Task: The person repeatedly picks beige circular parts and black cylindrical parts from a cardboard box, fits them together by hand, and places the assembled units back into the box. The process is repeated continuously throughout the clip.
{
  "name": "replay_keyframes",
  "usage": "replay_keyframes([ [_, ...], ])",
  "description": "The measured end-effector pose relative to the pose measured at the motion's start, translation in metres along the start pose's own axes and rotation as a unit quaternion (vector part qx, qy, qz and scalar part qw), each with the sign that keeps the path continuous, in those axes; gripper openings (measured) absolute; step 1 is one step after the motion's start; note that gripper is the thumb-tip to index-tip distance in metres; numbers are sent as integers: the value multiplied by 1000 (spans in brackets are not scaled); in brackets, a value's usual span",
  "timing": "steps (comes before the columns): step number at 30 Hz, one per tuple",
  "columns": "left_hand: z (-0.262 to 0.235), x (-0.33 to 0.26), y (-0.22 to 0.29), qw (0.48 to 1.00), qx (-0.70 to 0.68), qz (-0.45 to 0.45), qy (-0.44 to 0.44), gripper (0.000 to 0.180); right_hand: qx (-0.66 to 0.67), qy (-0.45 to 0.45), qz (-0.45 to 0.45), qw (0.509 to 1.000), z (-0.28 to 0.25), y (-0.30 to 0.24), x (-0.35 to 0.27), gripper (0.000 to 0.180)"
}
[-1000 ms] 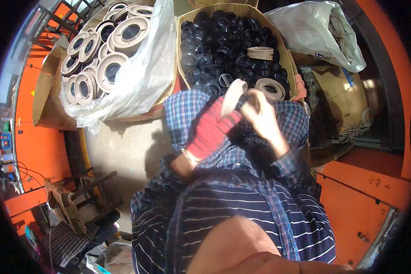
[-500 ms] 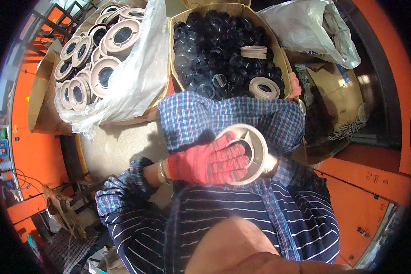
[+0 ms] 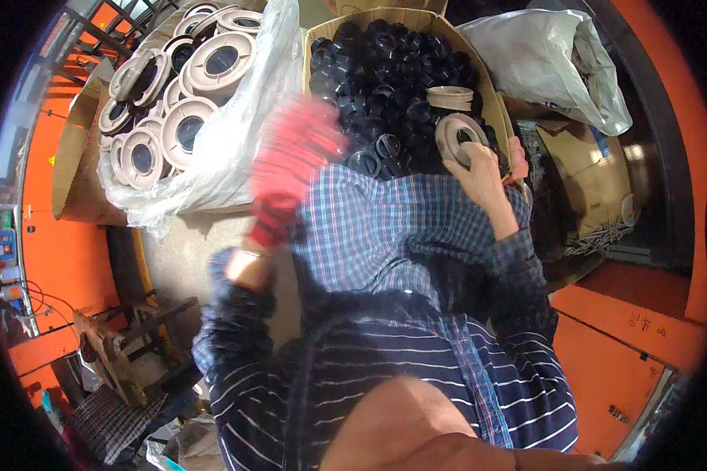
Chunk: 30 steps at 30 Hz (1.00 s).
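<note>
Since half a second ago, both hands have parted: right hand (image 3: 483, 169) sets the beige ring (image 3: 461, 140), fingers curled on its rim, upper centre-right in the black-parts box (image 3: 491, 94). Lay it flat. Gloved left hand (image 3: 294, 153), upper centre, is blurred; its fingers' state is unclear.
</note>
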<state>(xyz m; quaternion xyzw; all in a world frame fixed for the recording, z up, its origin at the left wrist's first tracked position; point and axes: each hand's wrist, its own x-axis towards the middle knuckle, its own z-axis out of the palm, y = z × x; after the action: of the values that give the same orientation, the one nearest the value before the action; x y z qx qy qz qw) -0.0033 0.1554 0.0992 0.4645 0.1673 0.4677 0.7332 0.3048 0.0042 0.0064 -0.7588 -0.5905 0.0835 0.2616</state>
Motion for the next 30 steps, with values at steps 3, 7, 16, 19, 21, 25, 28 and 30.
replay_keyframes([
  [3, 28, -34, -91, 973, -75, -211, 52, 52, 124, -52, -122, 983, 8, -51, 2, 31],
  [7, 25, -39, -116, 961, -155, -165, 157, 44, 319, -36, 48, 946, 33, -50, 37, 36],
  [16, 6, -50, -81, 967, -69, -205, 135, 45, -171, -60, 8, 983, 94, 27, 90, 29],
  [19, 5, -50, -85, 959, -140, -202, 143, 33, -40, 107, -17, 993, 56, 8, 76, 20],
  [21, 10, -51, -88, 959, -152, -198, 132, 38, 104, 117, -111, 981, 32, -14, 55, 25],
  [25, 24, -61, -88, 985, 142, -89, -45, 39, 91, 30, -170, 981, 18, -80, 1, 36],
  [28, 30, -74, -77, 985, 79, -152, -31, 39, 106, -26, -124, 986, -7, -102, -24, 52],
  [30, 33, -82, -67, 983, 34, -180, -25, 40, 138, -56, -117, 982, -22, -107, -36, 70],
])
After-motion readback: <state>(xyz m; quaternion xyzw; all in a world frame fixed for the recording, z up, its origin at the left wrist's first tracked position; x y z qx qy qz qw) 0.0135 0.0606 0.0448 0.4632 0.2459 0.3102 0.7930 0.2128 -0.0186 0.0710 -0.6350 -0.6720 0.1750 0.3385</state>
